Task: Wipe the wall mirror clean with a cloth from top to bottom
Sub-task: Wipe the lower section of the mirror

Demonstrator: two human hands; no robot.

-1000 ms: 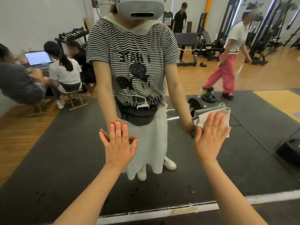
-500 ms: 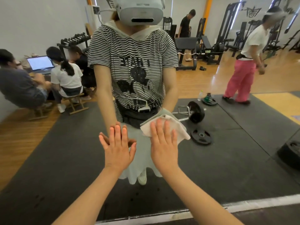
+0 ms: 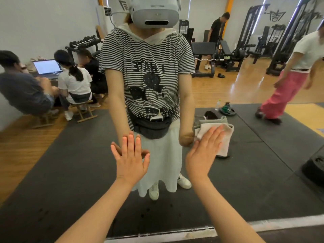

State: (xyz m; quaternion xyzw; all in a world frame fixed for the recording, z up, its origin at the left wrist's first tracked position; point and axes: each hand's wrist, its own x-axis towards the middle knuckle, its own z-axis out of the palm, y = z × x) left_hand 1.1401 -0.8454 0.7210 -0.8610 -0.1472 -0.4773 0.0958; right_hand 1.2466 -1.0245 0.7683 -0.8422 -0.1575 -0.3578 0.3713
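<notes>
I keep my right hand [image 3: 203, 151] flat with straight fingers pressing the cloth [image 3: 221, 137] against the wall mirror [image 3: 263, 172] low down, not far above its bottom edge, while my left hand [image 3: 130, 157] rests open-palmed on the glass, apparently to steady me.

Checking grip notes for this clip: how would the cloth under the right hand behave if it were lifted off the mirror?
The cloth would probably go limp and droop: it is folded and creased under the flat right hand. It looks light, since palm pressure alone holds it on the mirror. Without that pressure it would likely slide down.
</notes>
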